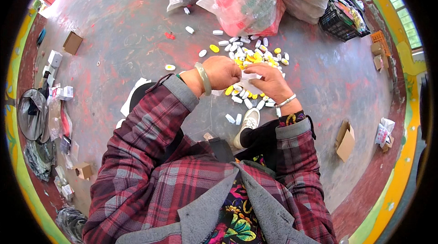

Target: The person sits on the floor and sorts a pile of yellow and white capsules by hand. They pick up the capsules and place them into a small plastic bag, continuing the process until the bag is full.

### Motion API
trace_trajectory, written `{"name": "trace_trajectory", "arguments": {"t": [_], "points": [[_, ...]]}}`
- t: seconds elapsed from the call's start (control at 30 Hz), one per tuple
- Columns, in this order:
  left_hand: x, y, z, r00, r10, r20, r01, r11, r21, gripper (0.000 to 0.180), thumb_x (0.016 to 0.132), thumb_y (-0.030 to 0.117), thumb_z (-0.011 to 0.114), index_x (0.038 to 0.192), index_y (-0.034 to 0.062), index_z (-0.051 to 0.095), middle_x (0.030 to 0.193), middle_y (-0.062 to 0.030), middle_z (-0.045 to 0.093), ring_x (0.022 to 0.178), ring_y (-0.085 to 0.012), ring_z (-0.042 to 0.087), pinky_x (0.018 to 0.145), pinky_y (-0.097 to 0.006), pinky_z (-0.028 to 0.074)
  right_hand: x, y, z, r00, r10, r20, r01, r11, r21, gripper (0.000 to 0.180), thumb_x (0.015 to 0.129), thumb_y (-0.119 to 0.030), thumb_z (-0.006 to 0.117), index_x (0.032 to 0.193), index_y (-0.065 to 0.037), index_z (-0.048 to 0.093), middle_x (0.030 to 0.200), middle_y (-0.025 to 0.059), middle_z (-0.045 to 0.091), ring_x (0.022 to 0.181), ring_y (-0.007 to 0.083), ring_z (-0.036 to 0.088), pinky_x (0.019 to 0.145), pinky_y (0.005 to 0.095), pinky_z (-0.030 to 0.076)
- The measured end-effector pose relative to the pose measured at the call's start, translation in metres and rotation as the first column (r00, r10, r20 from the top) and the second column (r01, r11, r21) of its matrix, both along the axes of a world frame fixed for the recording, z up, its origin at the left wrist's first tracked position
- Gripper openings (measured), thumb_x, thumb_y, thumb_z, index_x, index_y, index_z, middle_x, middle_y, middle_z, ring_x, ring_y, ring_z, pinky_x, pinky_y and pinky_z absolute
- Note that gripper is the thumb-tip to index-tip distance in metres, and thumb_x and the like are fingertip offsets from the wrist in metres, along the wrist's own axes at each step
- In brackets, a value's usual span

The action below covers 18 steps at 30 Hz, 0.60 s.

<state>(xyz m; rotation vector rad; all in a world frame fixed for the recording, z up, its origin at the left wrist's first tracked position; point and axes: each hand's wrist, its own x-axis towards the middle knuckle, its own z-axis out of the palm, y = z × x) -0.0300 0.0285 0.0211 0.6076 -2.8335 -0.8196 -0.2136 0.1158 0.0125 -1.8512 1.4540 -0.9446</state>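
Observation:
Both my hands are raised over a pile of white and yellow oval pieces (248,57) on the floor. A thin whitish sheet (249,82), paper or plastic film, stretches between my hands. My left hand (221,73), with a pale bangle at the wrist, is closed, its fingertips pinching the sheet's left side. Thumb and fingers of my right hand (271,82) are closed on its right side. Part of the pile is hidden beneath my hands. More loose pieces lie near my white shoe (250,123).
Large filled plastic bags (244,4) stand beyond the pile, with a black crate (340,20) to their right. An open cardboard box (345,141) lies at right. Small white boxes (54,58) and a round grey bag (33,115) line the left wall.

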Motion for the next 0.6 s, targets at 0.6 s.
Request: {"name": "trace_trajectory", "arguments": {"t": [0.6], "points": [[0.008,-0.024,-0.026,0.948,0.175,-0.265,-0.154,0.983,0.095,0.035,0.065,0.002,0.059,0.099,0.0058,0.058,0.093,-0.0126,0.056,0.088,-0.0261,0.055,0.077,-0.032,0.044,-0.011,0.002,-0.007,0.697,-0.334,-0.635,0.34,0.933,-0.118,0.016,0.069,-0.021,0.056,0.068,-0.006,0.06,0.072,0.0124,0.056,0.073,0.0296,0.056,0.065,0.039,0.044]]}}
